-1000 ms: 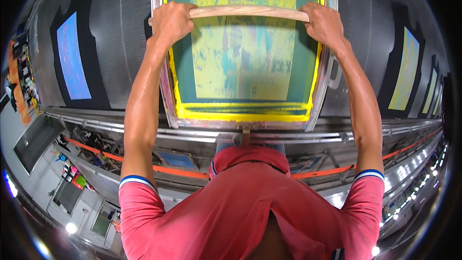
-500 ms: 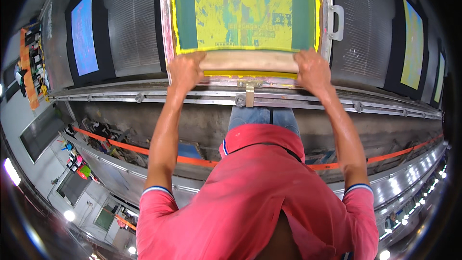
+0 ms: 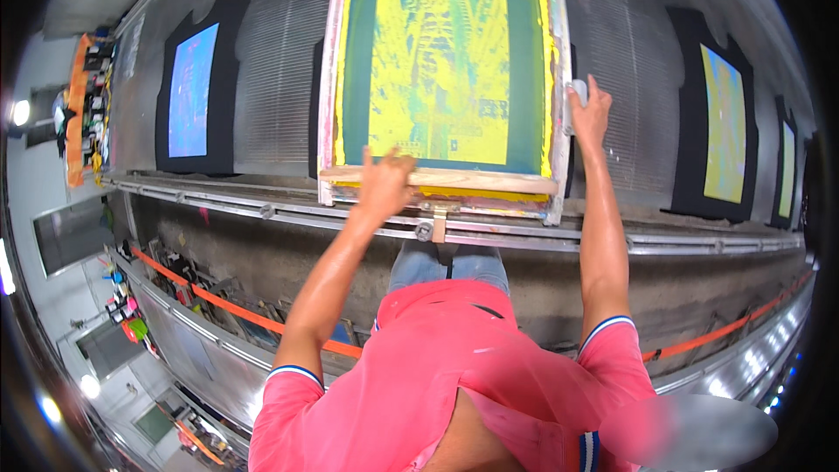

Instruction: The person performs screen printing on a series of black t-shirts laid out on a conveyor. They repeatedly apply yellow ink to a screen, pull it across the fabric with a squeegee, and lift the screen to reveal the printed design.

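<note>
A screen-printing frame (image 3: 562, 52) stands in front of me, its mesh (image 3: 530, 61) carrying a yellow-inked design. Across its near end lies a wooden squeegee (image 3: 489, 179), with yellow ink along its near side. My left hand (image 3: 387, 185) is over the left part of the squeegee, fingers spread and not wrapped round the wood; whether it touches cannot be told. At the frame's right side, my right hand (image 3: 591, 115) is on a pale handle (image 3: 578, 93), thumb to one side and fingers to the other, the index stretched forward. The hand partly hides the handle.
Black shirts with printed panels lie on the long table: a blue-violet print (image 3: 193, 92) at left, a yellow one (image 3: 724, 122) and another yellow print (image 3: 786, 170) at right. A metal rail (image 3: 524, 234) runs along the near edge, with a clamp (image 3: 440, 225) on it.
Both hands were round the squeegee's ends. My right hand has left it for the frame's handle. The left has loosened and shifted inward. The view has shifted, showing more of the frame's far end.
</note>
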A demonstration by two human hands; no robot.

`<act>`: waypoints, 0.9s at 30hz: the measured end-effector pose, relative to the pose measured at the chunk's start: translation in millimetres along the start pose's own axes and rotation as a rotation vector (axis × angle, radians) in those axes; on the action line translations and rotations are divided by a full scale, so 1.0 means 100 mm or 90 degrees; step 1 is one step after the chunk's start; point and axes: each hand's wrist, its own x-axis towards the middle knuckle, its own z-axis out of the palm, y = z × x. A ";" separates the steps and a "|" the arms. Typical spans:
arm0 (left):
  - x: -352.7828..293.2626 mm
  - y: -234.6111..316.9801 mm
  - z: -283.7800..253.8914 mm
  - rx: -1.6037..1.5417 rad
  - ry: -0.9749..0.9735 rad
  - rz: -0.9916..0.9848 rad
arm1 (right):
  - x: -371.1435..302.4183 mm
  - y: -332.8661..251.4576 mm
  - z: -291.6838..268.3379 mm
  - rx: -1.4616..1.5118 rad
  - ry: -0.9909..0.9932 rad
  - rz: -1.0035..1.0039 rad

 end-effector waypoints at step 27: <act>-1.30 -1.62 -0.43 -0.150 0.163 0.067 | -0.42 -2.02 -0.54 0.330 0.035 0.149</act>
